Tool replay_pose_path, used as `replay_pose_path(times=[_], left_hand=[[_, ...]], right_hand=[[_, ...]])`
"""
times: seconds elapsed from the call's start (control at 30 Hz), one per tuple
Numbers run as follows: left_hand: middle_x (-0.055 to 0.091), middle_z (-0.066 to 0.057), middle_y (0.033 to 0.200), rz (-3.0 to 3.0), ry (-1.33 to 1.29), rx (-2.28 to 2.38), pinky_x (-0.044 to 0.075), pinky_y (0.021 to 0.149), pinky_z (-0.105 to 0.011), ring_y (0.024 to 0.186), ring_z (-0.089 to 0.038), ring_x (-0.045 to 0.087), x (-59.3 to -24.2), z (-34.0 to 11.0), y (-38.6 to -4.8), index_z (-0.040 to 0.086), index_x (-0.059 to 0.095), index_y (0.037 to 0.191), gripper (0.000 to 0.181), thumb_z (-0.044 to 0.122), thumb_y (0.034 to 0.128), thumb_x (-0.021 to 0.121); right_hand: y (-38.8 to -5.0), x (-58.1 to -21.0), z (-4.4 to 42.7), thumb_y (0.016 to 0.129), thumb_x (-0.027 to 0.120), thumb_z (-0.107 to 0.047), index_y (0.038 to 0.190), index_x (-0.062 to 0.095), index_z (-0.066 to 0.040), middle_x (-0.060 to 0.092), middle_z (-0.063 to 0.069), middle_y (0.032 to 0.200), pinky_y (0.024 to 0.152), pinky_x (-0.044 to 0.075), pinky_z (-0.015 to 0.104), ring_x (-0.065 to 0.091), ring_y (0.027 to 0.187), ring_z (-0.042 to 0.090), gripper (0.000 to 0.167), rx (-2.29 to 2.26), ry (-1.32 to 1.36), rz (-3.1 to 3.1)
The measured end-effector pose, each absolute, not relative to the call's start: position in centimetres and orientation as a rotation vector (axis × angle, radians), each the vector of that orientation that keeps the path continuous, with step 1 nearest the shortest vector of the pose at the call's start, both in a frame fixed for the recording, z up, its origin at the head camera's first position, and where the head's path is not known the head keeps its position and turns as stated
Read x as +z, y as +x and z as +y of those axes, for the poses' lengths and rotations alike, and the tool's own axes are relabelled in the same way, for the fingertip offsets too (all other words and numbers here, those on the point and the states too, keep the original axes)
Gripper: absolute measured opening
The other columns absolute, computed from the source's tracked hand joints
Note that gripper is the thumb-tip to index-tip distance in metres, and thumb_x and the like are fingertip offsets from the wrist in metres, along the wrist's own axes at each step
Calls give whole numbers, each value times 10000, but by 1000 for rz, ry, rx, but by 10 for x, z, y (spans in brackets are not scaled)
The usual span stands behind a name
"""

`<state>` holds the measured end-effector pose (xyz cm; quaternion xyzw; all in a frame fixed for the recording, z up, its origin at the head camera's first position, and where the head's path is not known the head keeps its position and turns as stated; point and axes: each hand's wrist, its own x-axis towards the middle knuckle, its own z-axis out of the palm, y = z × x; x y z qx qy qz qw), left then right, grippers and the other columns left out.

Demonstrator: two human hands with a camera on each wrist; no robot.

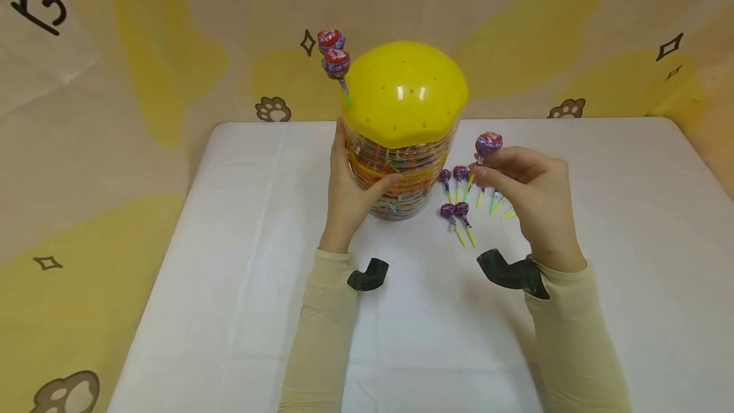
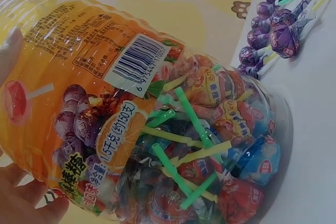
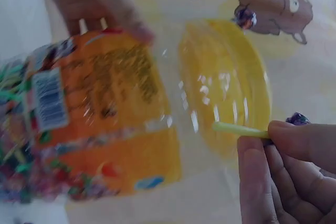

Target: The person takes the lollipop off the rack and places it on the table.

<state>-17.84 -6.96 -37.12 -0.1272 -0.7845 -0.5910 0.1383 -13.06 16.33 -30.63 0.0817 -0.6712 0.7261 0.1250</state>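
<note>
A clear plastic jar of lollipops (image 1: pixel 415 177) with an orange label stands on the table under a domed yellow lid (image 1: pixel 407 88) dotted with small marks. My left hand (image 1: pixel 354 199) grips the jar's side, thumb across the front. Two purple-and-red wrapped lollipops (image 1: pixel 336 64) stick up at the lid's left edge. To the right of the jar, my right hand (image 1: pixel 536 199) pinches another lollipop (image 1: pixel 489 143) between thumb and forefinger, candy upward. Its pale green stick (image 3: pixel 241 129) points toward the lid in the right wrist view, apart from it in the head view.
Several purple-wrapped lollipops (image 1: pixel 460 172) lie on the white table (image 1: pixel 258 273) right of the jar, some partly hidden behind my right hand. Two more lollipops (image 1: pixel 447 211) lie nearer the front. A patterned yellow cloth (image 1: pixel 516 37) hangs behind the table.
</note>
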Motion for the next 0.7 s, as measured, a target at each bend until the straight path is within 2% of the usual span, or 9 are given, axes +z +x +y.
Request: replay_pose_path(times=[0.07,0.13,0.3,0.47,0.7], left_hand=[[98,-58,1565,-2270,-372,-1706,179,1145,-442,1412,-175,153,-371,-69,-178,155,-17,1526,1090,255,783,774],[94,-53,1566,-2270,-373,-1710,177,1147,-433,1412,-170,151,-370,-69,-178,150,-18,1526,1080,221,792,771],[87,-42,1569,-2269,-365,-1715,166,1150,-432,1414,-162,142,-370,-72,-178,150,-15,1526,1065,244,801,760],[82,-41,1570,-2280,-361,-1714,164,1148,-445,1418,-165,133,-370,-72,-178,155,-17,1526,1067,279,801,755],[93,-42,1567,-2261,-377,-1735,171,1149,-431,1411,-160,150,-371,-69,-179,155,-15,1526,1061,199,805,762]], right_hand=[[-130,-314,172,785,703,84,854,666,101,693,66,780,684,562,234,644,648,190,80,2137,191,-2005],[-130,-321,181,798,709,46,858,673,78,695,54,778,687,560,229,648,650,184,77,2096,136,-2117],[-137,-338,199,842,703,-71,925,662,77,699,33,809,694,556,234,668,707,192,175,1908,63,-2480],[-150,-358,214,865,673,-78,993,620,139,686,-2,804,692,559,223,677,717,164,257,1786,39,-2749],[-156,-380,230,857,658,-24,1009,606,179,699,141,848,670,560,222,662,686,107,259,1744,33,-2960]])
